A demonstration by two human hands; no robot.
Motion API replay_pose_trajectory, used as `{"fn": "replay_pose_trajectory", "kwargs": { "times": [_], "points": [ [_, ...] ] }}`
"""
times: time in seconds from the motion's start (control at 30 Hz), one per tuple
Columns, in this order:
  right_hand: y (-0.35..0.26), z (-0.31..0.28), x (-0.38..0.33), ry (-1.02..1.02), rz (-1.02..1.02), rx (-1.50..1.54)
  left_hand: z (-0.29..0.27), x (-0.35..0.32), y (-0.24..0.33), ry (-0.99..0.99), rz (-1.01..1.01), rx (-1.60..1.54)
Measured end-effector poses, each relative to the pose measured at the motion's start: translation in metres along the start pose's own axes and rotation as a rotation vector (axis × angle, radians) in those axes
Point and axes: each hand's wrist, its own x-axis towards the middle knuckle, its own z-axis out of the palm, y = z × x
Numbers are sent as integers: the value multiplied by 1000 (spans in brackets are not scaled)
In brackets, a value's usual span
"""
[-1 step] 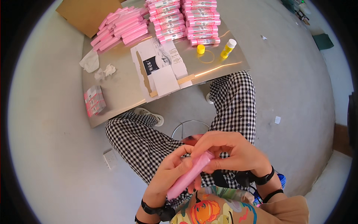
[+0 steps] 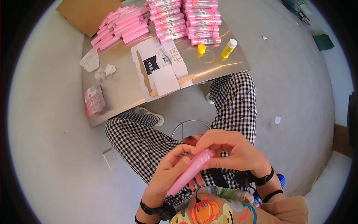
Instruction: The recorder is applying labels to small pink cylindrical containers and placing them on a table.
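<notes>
A slim pink plastic roll [image 2: 191, 172] lies slantwise between my hands above my lap, its upper end to the right. My left hand [image 2: 173, 170] closes round its middle, thumb along the top and some fingertips showing beneath. At the upper end, the thumb and fingers of my right hand [image 2: 229, 149] pinch the roll. My fingers partly cover that end, so its edge is hard to make out.
On the metal table [image 2: 123, 89] lie a heap of bare pink rolls [image 2: 123, 26] and two stacks of labelled ones [image 2: 203, 22]. Nearer are a torn cardboard sheet [image 2: 164, 80], a yellow glue stick [image 2: 228, 48], its yellow cap [image 2: 201, 49], crumpled tissue [image 2: 90, 61] and a stack of labels [image 2: 94, 100].
The pink roll has turned slightly in my hands and its lower end sits a little higher. Both hands stay in nearly the same place.
</notes>
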Motion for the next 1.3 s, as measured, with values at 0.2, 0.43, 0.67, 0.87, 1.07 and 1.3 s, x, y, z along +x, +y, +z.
{"fn": "replay_pose_trajectory", "kwargs": {
  "times": [0.2, 0.43, 0.67, 0.87, 1.07, 1.3],
  "points": [
    [28, -3, 9, 269, -6, 37, -17, 1, 5, 216, 457, 365],
    [47, -14, 27, 340, -48, -75, -28, 22, 7, 470, 452, 375],
    [56, -30, 43, 291, -67, 76, -37, 42, 22, 470, 412, 313],
    [69, -35, 59, 393, -172, -95, -68, 50, 23, 540, 621, 450],
    [68, -42, 72, 380, -298, -494, -102, 61, 30, 669, 874, 684],
    [88, -51, 118, 429, -75, -188, -123, 91, 47, 536, 541, 610]
  ]
}}
